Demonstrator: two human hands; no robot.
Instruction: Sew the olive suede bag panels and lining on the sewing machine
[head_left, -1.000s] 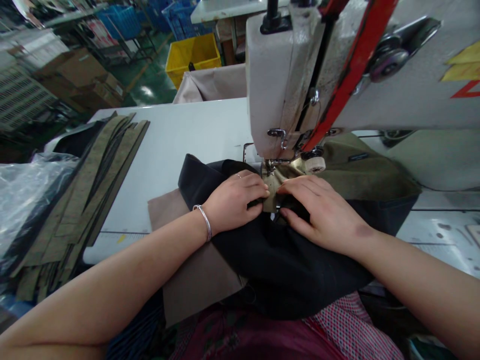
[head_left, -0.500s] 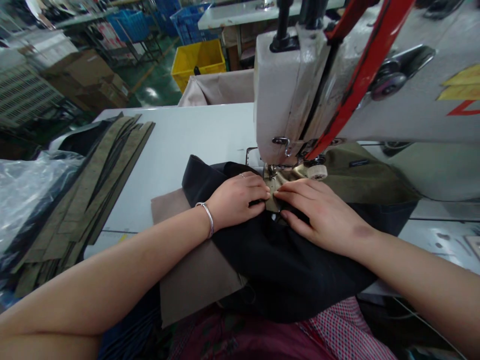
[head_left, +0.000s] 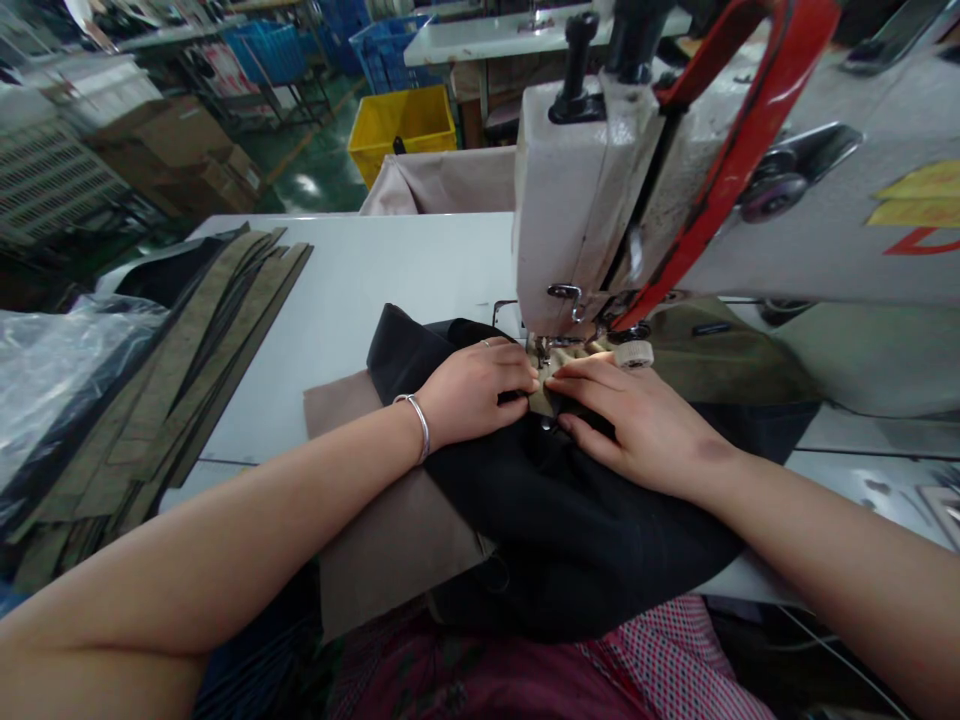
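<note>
Under the needle of a white sewing machine lies a bunched piece of dark fabric with an olive part at the right. My left hand, with a bracelet at the wrist, is closed on the dark fabric just left of the presser foot. On the other side, my right hand grips the fabric between thumb and fingers. A small olive strip shows between my fingertips. Beneath the left forearm, a taupe cloth panel hangs over the table edge. The fabric hides parts of both hands' fingertips.
A stack of olive strips lies on the white table at the left, beside clear plastic wrap. Behind stand a yellow crate and cardboard boxes. A red lever slopes down the machine.
The olive part right of the machine foot has shifted slightly, and the small strip between my fingertips has moved a little toward the needle. Both hands stay on the fabric. The view tilts slightly.
</note>
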